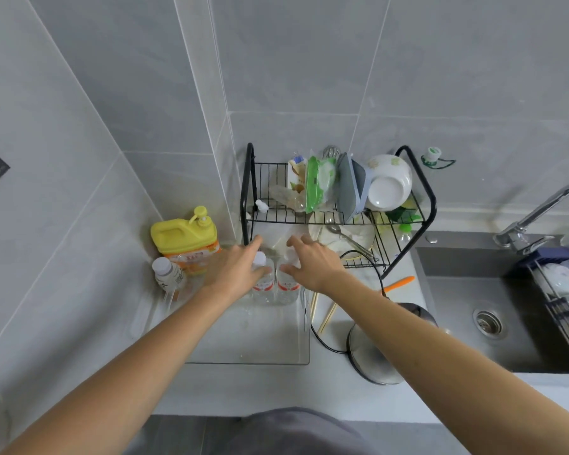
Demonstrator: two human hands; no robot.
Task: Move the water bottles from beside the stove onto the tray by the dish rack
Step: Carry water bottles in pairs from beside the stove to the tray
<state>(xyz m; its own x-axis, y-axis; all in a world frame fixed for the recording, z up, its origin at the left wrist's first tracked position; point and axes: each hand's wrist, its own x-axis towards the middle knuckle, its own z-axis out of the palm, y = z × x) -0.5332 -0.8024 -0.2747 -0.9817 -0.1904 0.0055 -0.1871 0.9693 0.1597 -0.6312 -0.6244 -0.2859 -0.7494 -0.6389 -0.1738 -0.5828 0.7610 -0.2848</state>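
Note:
Two clear water bottles with white caps and red labels stand upright side by side at the far end of a clear plastic tray [270, 357] on the counter, just in front of the black dish rack [419, 205]. My left hand [237, 270] wraps around the left bottle [264, 289] near its cap. My right hand [312, 262] grips the top of the right bottle [288, 290]. A third bottle [168, 272] with a white cap stands at the tray's far left corner, untouched.
A yellow pump jug [184, 238] stands against the left wall. The rack holds bowls, a plate and packets. Chopsticks [326, 318], an orange utensil [399, 283], a black cord and a steel lid [373, 354] lie right of the tray. Sink [467, 310] and faucet [532, 218] lie further right.

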